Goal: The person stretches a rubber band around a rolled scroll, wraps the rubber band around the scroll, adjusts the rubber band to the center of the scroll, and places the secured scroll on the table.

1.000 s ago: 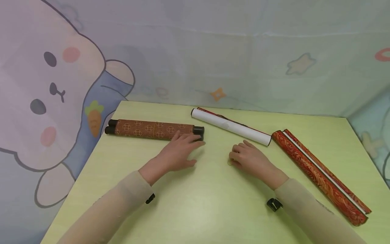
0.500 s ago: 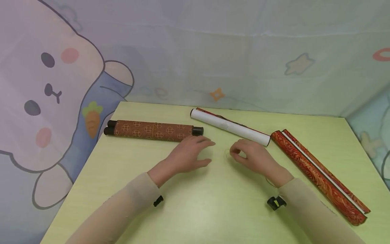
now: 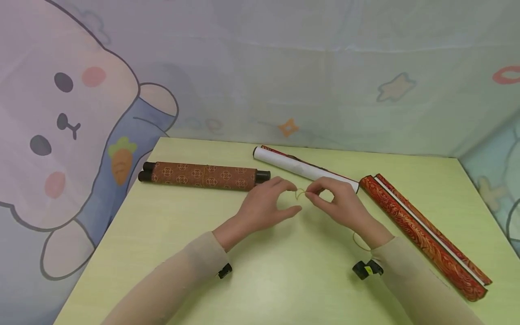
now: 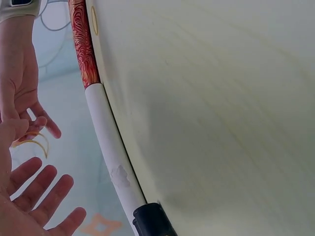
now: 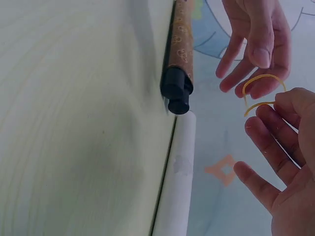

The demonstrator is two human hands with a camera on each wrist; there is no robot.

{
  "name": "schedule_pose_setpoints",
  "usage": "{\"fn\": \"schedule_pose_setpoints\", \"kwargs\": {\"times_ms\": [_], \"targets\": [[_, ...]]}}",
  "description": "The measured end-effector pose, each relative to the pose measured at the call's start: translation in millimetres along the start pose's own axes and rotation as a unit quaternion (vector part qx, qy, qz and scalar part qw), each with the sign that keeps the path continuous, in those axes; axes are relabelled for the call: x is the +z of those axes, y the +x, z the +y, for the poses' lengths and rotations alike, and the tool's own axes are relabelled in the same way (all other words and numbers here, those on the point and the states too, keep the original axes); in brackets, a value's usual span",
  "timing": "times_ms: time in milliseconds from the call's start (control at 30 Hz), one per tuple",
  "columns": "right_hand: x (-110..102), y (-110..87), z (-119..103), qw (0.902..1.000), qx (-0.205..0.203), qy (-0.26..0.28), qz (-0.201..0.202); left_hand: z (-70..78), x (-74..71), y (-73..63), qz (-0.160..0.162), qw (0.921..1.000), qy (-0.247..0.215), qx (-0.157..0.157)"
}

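A thin yellow rubber band point(image 5: 266, 75) is pinched between the thumb and index finger of my right hand point(image 3: 343, 205), above the table. Its loop hangs out to the left, toward my left hand point(image 3: 262, 205). That left hand has its fingers spread and thumb apart, close to the loop; whether a fingertip touches the band cannot be told. Beyond the left hand lies a brown patterned scroll pair point(image 3: 205, 176) with black rod ends. Behind the right hand a white rolled scroll point(image 3: 298, 167) lies at a slant.
A second yellow band point(image 3: 360, 243) lies on the table by my right wrist. To the right, a red-and-gold scroll point(image 3: 422, 234) lies diagonally. A printed cloth point(image 3: 325, 90) rises behind the table's far edge point(image 3: 406, 155).
My right hand has lifted the rubber band from the table, turning it toward the middle. My left hand has moved right, away from the brown scrolls and up to the band.
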State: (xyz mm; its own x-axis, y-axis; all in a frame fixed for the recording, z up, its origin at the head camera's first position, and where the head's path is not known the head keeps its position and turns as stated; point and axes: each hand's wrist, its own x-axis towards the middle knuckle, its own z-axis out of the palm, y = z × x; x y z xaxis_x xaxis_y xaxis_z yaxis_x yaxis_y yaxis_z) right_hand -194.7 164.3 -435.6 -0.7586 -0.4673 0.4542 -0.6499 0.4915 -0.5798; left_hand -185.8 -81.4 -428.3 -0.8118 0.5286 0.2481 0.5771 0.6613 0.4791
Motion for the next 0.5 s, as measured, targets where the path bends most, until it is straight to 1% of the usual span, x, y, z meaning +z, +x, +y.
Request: {"fn": "schedule_pose_setpoints", "kwargs": {"times_ms": [200,367,500], "targets": [[2.4,1.0,-6.0,0.9998,0.010,0.012,0.011,1.9,3.4,2.3,0.033,0.9994,0.001,0.015],[3.4,0.9,-7.6,0.9998,0.010,0.016,0.011,-0.4,4.8,0.9,0.046,0.9985,-0.003,0.028],[3.5,0.6,-6.4,0.9997,0.006,0.023,0.011,-3.0,2.9,-2.1,0.059,0.9978,-0.014,0.029]]}}
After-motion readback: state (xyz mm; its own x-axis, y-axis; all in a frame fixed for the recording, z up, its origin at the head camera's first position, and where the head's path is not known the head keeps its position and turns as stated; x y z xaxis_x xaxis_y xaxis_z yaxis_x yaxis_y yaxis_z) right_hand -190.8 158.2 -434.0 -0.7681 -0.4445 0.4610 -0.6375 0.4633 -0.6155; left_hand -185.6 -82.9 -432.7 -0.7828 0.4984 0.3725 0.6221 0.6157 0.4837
